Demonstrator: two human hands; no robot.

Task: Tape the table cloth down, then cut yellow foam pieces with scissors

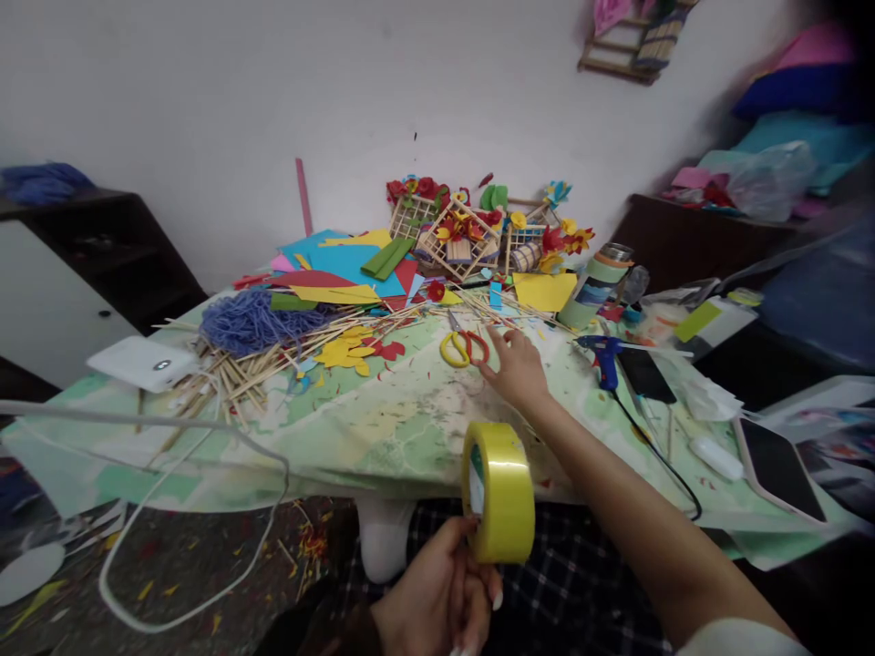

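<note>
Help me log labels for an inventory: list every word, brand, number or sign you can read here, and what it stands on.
No text is readable.
Yellow tape roll in the left hand: the label inside its core is too blurred to read.
White device: a small dark mark, too small to make out.
Bottle: coloured bands, no legible words.

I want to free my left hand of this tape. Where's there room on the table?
Mostly free: the tablecloth nearer you than the scissors, between the yellow petals and your right forearm. Crowded: sticks and blue yarn at left, flowered frames behind, glue gun and phone at right.
</note>
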